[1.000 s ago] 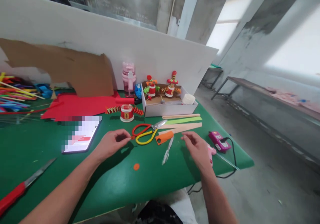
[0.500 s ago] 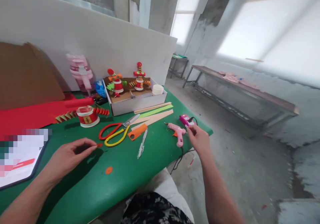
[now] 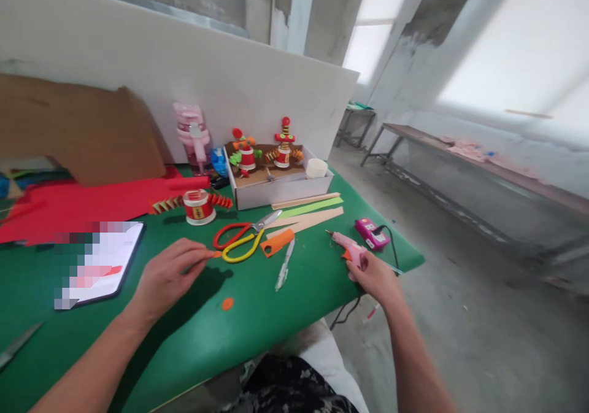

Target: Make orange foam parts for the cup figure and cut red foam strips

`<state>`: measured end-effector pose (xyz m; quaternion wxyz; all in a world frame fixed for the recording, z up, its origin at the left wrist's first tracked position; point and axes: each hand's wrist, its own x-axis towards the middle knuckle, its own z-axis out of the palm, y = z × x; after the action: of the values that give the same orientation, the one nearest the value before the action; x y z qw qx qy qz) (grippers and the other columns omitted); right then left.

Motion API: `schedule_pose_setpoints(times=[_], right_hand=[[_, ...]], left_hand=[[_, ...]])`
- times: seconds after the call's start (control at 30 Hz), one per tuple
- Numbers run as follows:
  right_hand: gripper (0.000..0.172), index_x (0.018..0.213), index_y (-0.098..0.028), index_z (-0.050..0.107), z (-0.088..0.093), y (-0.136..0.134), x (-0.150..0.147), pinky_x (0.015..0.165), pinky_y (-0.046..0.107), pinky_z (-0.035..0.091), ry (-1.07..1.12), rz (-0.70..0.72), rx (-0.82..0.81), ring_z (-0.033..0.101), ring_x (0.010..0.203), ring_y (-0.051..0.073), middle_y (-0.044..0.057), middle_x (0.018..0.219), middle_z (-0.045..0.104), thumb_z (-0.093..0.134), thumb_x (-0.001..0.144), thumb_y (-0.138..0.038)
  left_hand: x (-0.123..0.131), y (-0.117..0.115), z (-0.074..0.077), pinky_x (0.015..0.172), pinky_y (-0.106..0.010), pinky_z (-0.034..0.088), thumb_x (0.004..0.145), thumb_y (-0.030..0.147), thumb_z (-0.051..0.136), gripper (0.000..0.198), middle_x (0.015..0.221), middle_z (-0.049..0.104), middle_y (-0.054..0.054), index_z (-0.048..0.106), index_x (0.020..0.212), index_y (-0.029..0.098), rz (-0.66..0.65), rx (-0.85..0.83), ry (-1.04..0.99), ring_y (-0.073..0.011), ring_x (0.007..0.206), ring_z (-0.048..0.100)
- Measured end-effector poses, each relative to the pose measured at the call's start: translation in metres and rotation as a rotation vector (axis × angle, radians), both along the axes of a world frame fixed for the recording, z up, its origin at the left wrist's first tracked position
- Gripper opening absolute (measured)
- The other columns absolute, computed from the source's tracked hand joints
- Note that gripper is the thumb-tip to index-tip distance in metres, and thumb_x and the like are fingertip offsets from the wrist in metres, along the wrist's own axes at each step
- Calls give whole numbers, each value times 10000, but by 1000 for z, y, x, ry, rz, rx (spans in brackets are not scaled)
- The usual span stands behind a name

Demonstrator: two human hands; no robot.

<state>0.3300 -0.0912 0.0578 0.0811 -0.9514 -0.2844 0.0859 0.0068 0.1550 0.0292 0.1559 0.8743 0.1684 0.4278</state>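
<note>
Green bench (image 3: 285, 302), cluttered. Left hand (image 3: 165, 275) at 9 o'clock of scissors (image 3: 242, 241), fingers (image 3: 202, 257) pinched together on tiny orange scrap (image 3: 217, 254). Right hand (image 3: 375, 276) near bench's 3 o'clock edge, fingers (image 3: 356, 270) curled round pink glue gun (image 3: 346, 243) handle. Orange disc (image 3: 227, 304) loose at 5 o'clock of left hand.

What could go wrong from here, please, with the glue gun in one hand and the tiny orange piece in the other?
The right hand grips the glue gun at the edge of the table; its nozzle may be hot and could burn fingers. The cord hangs off the table and could snag. The left hand pinches the small orange piece, which may slip and drop.
</note>
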Motion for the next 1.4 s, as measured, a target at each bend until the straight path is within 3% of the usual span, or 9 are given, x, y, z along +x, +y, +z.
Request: schedule_pose_setpoints(times=[0.1,0.23,0.3,0.4,0.53,0.63,0.8,1.03,1.4], right_hand=[[316,793,-228,589,5,0,-3,552,281,356,-64,-43,96,668,732,237,52,809,717,611,827,-542],[303,781,-237,599,10,14,-27,556,291,413,-69,131,563,614,622,196,36,741,683,529,848,-524],[280,728,-232,591,8,31,-50,569,288,442,54,342,767,576,589,175,29,687,650,515,863,-466],[181,779,-222,613,1,69,-90,583,266,466,330,554,849,578,626,156,22,730,652,528,875,-349],[191,969,-221,611,-14,131,-129,604,250,498,706,713,845,578,643,121,27,943,679,611,781,-251],[144,930,-227,579,-22,173,-143,623,239,506,879,660,869,606,694,128,8,871,659,582,786,-225],[56,801,-222,574,-33,202,-151,649,245,500,886,609,828,593,671,127,-26,731,624,615,763,-220],[109,721,-207,581,-39,192,-151,483,199,404,900,635,746,516,520,101,-53,566,549,610,787,-288],[116,705,-201,584,-36,190,-152,439,188,369,1138,562,719,480,472,78,-46,585,603,668,714,-280]], left_hand=[[1,-2,0,702,-243,516,926,162,547,187,836,710,-26,722,897,221,-3,168,-5,-132,754,638],[3,-8,2,721,-267,496,914,106,549,220,864,710,-35,725,939,235,-34,255,-36,-138,759,606],[4,-10,3,718,-263,496,915,130,555,216,862,715,-33,736,928,247,-71,155,-59,-137,759,615],[9,-12,1,696,-261,508,890,264,613,135,814,717,-29,743,862,237,-89,-222,-83,-152,747,643],[14,-9,1,587,-264,481,692,472,776,290,634,660,-6,691,717,196,38,-876,-158,-151,593,591],[17,-5,1,520,-241,419,563,536,834,414,526,579,27,639,664,185,78,-1162,-281,-117,512,513],[18,-1,1,475,-227,384,508,565,832,470,515,561,33,605,655,181,89,-1256,-325,-101,477,485],[22,-5,3,454,-219,361,505,501,839,418,451,489,61,600,611,176,48,-1327,-293,-71,433,397],[19,-3,2,467,-219,377,554,459,813,371,523,557,37,608,657,168,19,-1362,-232,-82,463,444]])
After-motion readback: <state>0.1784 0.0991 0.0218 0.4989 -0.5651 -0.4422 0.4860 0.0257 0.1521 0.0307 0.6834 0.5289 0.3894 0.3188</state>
